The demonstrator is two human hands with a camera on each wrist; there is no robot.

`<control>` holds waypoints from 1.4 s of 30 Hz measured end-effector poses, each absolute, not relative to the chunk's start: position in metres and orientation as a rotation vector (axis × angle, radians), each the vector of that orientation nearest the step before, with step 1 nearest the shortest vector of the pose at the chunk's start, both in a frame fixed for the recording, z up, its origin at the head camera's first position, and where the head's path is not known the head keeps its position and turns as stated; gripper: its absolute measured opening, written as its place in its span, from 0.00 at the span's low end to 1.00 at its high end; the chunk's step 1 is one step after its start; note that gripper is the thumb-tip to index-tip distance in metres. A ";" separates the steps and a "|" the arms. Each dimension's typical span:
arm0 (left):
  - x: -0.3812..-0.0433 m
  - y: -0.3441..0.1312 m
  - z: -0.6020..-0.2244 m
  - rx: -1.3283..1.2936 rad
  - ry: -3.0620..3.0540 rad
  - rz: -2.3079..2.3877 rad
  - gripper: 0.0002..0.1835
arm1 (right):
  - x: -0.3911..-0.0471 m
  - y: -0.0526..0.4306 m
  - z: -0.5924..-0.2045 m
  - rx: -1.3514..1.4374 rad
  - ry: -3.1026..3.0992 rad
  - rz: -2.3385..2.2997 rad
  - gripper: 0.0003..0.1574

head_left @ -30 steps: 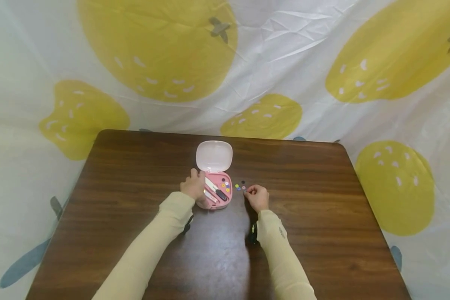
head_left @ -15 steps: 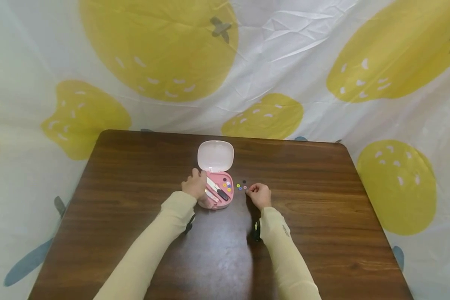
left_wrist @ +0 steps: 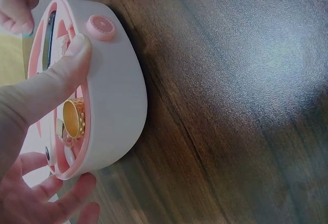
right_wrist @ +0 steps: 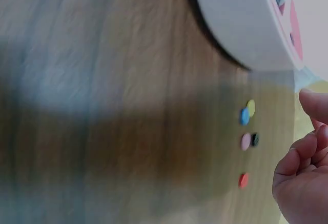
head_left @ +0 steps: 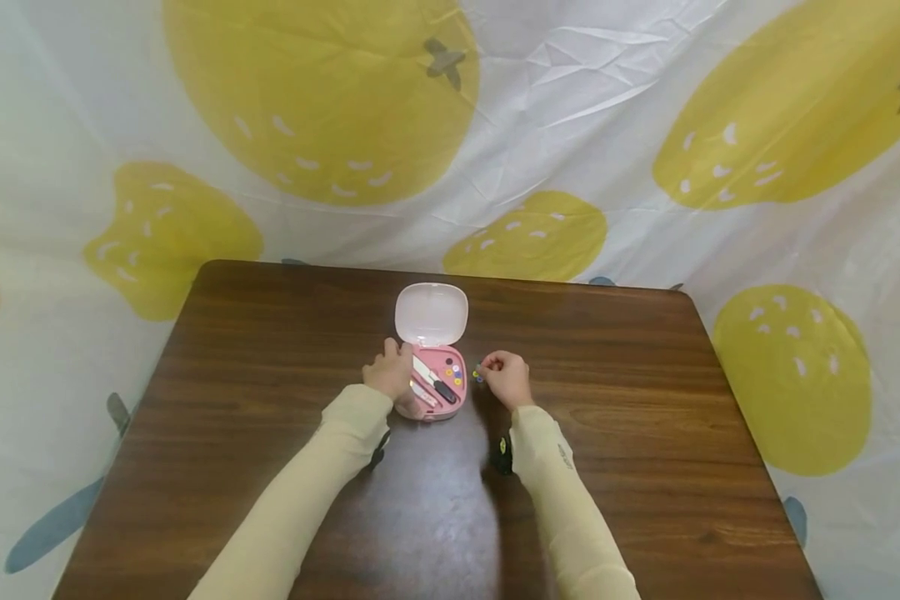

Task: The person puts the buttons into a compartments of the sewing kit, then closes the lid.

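Note:
A pink and white sewing box [left_wrist: 115,90] stands on the table with its lid [head_left: 431,313] raised. My left hand [head_left: 390,372] grips its left side, thumb over the rim and fingers behind. Inside are a black-handled tool [head_left: 442,389], a gold thimble [left_wrist: 75,118] and several small buttons [head_left: 457,372]. My right hand [head_left: 508,379] hovers right of the box, thumb and index finger pinching a tiny teal button [left_wrist: 31,32]. Below it on the table lie several loose buttons: yellow [right_wrist: 251,107], blue [right_wrist: 244,116], pink [right_wrist: 246,141], black [right_wrist: 255,139] and red [right_wrist: 243,180].
The dark wooden table [head_left: 630,400] extends widely around the box. Behind it hangs a white cloth [head_left: 390,237] printed with yellow fruit, meeting the table's back edge.
My right hand has lifted from beside the loose buttons and moved up and left toward the box, with the teal button in its fingertips. My left hand stays on the box.

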State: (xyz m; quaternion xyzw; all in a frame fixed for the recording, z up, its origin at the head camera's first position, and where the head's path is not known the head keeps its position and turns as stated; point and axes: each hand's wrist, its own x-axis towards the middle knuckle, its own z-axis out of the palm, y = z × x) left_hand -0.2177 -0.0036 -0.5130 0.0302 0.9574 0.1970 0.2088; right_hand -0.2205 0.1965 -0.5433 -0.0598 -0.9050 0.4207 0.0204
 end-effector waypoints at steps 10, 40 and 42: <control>-0.216 -0.005 -0.513 0.085 2.666 0.553 0.61 | -0.231 0.169 -0.534 -0.096 -2.843 1.429 0.05; -0.214 -0.004 -0.511 0.107 2.687 0.560 0.58 | -0.237 0.142 -0.528 -0.161 -2.996 1.273 0.05; -0.215 -0.005 -0.512 0.107 2.686 0.558 0.58 | -0.237 0.141 -0.526 -0.171 -2.994 1.271 0.04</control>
